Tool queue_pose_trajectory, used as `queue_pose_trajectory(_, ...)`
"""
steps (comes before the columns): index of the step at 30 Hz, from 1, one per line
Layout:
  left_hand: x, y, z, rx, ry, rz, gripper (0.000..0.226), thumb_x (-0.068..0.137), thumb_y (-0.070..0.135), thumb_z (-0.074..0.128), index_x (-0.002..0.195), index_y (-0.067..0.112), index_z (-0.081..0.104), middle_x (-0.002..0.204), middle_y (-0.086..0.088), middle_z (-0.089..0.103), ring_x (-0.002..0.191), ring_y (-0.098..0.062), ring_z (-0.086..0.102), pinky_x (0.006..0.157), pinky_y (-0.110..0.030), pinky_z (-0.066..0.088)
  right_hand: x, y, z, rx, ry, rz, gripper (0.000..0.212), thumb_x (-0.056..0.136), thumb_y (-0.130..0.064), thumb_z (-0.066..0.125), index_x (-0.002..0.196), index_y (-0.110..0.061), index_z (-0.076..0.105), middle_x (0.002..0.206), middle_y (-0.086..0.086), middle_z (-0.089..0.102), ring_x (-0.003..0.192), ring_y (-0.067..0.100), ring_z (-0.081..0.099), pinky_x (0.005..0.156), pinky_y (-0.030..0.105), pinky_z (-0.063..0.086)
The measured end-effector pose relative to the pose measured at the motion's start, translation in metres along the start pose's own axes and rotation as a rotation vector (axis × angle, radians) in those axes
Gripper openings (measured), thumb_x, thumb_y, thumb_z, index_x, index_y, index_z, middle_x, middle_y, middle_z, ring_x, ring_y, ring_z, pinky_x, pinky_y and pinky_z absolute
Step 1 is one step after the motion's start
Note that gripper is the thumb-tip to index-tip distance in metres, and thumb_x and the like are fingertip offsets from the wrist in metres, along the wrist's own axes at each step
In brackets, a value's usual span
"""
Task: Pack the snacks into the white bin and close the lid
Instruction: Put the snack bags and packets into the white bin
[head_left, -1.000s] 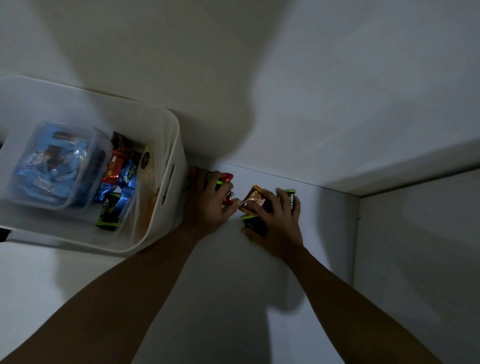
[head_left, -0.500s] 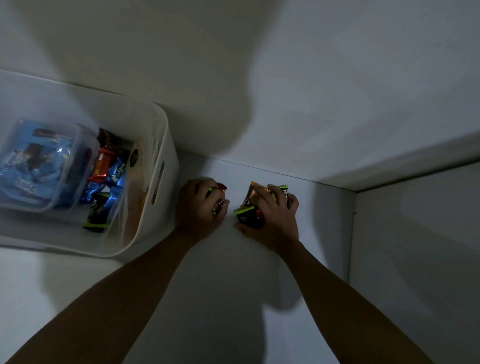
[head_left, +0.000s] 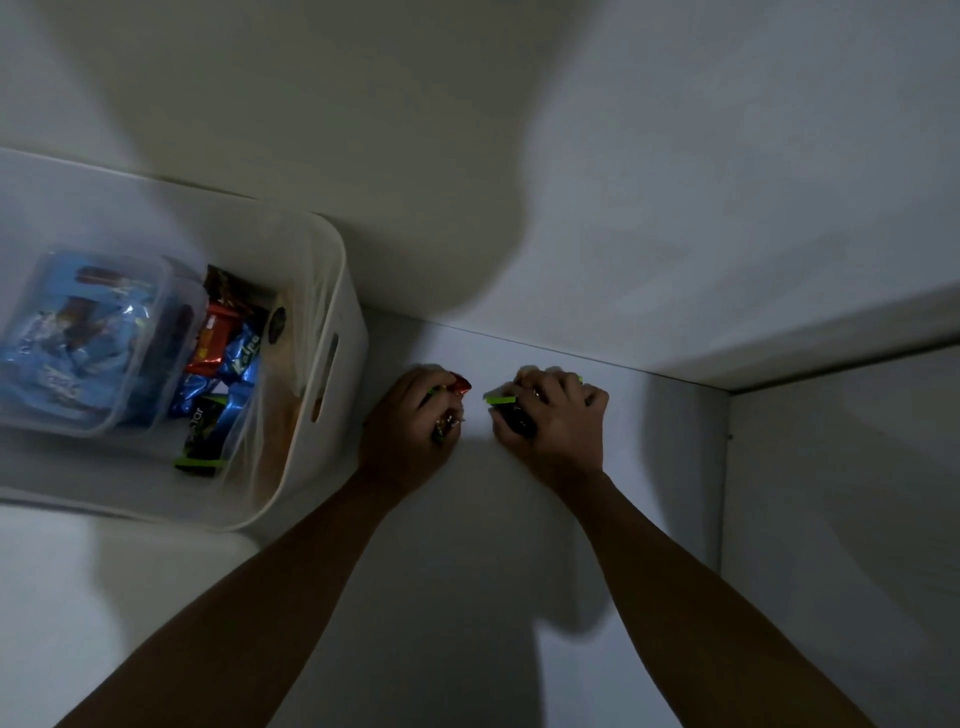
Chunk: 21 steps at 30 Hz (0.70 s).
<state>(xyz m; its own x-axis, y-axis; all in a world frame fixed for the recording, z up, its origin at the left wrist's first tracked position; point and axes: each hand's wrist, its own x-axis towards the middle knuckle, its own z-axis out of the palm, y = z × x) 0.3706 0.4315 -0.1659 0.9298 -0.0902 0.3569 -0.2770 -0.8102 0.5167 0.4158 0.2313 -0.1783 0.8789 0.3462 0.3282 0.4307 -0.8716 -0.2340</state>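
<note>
The white bin (head_left: 332, 291) stands open at the left on a white shelf. Inside it lie a clear tub of blue-wrapped snacks (head_left: 88, 343) and several loose wrapped bars (head_left: 223, 364). Just right of the bin, my left hand (head_left: 410, 431) grips a bunch of small snack packets; a red wrapper end (head_left: 461, 384) pokes out past the fingers. My right hand (head_left: 556, 426) grips dark packets with a green edge (head_left: 501, 400) close beside it. Most of each bunch is hidden under the fingers. No lid is in view.
The shelf's back wall (head_left: 623, 208) runs just behind both hands. A white side panel (head_left: 831, 519) closes the shelf on the right. The scene is dim, with shadows across the shelf surface (head_left: 493, 597).
Both hands have curled tighter round their packets and drawn slightly apart. The orange wrapper seen in my right hand earlier is now hidden under the fingers.
</note>
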Motion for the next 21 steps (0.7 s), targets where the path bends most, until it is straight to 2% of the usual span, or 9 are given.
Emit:
queue_pose_trajectory(7,-0.003,-0.008,0.007,0.008,-0.011,-0.056,0.006,0.079,0.003,0.071,0.085,0.003,0.07,0.102,-0.015,0.067,0.103,-0.028,0.058,0.089,-0.034,0.051,-0.002,0.004,0.005,0.097,0.039,0.015,0.017,0.079,-0.046,0.073,0.084,-0.03,0.074,0.094,-0.012,0.067,0.086,0.018,0.058,0.073,0.037,0.035)
queue_pose_trajectory(11,0.004,-0.009,0.01,-0.039,0.022,-0.125,0.014,0.077,0.0,0.07,0.09,0.001,0.069,0.102,-0.016,0.066,0.1,-0.03,0.059,0.09,-0.032,0.048,-0.002,0.007,0.004,0.128,0.07,-0.05,0.019,0.077,-0.042,0.076,0.085,-0.025,0.074,0.108,-0.009,0.069,0.089,0.018,0.06,0.072,0.038,0.037)
queue_pose_trajectory(13,0.005,-0.011,0.012,-0.042,0.027,-0.144,0.013,0.077,0.0,0.068,0.09,0.0,0.069,0.102,-0.015,0.067,0.1,-0.031,0.06,0.09,-0.034,0.05,-0.002,0.008,0.003,0.127,0.057,-0.054,0.019,0.077,-0.043,0.076,0.085,-0.025,0.074,0.11,-0.011,0.07,0.089,0.018,0.06,0.072,0.038,0.037)
queue_pose_trajectory(17,0.005,-0.005,0.006,-0.049,0.02,-0.158,0.012,0.079,0.003,0.067,0.09,0.0,0.07,0.102,-0.014,0.067,0.1,-0.03,0.061,0.086,-0.036,0.052,-0.002,0.005,0.0,0.136,0.027,-0.011,0.017,0.08,-0.045,0.073,0.079,-0.028,0.072,0.101,-0.016,0.07,0.085,0.015,0.058,0.071,0.038,0.037)
queue_pose_trajectory(21,0.0,0.013,-0.011,-0.127,-0.009,-0.183,0.014,0.077,0.003,0.067,0.09,0.009,0.068,0.107,-0.004,0.066,0.103,-0.026,0.06,0.085,-0.036,0.051,-0.004,0.001,-0.012,0.177,-0.072,0.082,0.015,0.074,-0.042,0.075,0.076,-0.028,0.07,0.098,-0.018,0.07,0.085,0.014,0.057,0.07,0.036,0.037)
